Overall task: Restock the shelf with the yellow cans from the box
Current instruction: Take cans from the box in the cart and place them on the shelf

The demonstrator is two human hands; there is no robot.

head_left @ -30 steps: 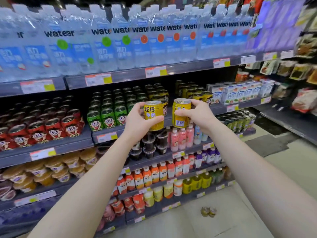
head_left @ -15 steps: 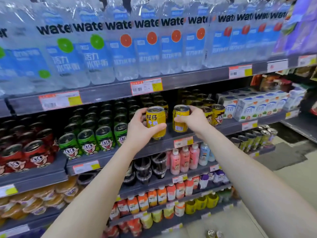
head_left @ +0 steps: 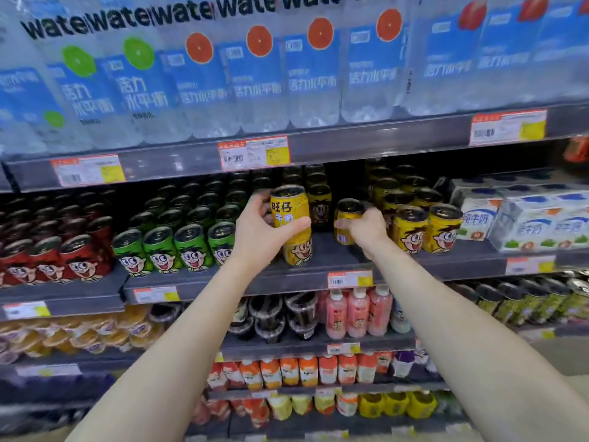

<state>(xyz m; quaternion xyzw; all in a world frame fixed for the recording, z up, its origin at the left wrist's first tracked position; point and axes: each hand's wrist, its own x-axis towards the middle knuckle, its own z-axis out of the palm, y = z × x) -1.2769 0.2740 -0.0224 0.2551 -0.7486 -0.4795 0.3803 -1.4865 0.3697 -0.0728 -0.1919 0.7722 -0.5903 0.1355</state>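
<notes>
1. Left-hand can [head_left: 289, 208]: yellow and upright. The left hand [head_left: 263, 232] grips it round the body, thumb across the front. It hangs directly above a standing yellow can [head_left: 298, 250]; whether the two touch, cannot tell.
2. Right-hand can [head_left: 345, 225]: yellow, barcode side out. The right hand [head_left: 369, 229] grips it from its right side, fingers curled round it. Its base is at or just over the shelf [head_left: 331, 255] floor; contact unclear.
3. Progress, as judged: both cans are at the shelf but neither is let go, so this pair is mid-placement. Bare shelf floor shows between the two hands, so the yellow section looks only part filled. The box is out of view, so how many cans remain in it cannot be told.
4. Count, yellow cans:
   - two in hand;
   - one standing under the left hand;
   - two front yellow cans [head_left: 409, 231] just right of the right hand;
   - one dark-faced can [head_left: 319, 207] further back, between the hands;
   - rows behind these run into shadow, too dim to count.
5. Count, neighbours: four green cans [head_left: 173, 250] in the front row left of the left hand. Beyond them are at least three red cans [head_left: 47, 263] in front. More of each stand behind.
6. Above both hands are water bottles [head_left: 197, 84]. Far right of the right hand are milk cartons [head_left: 538, 224], number not clear.
</notes>
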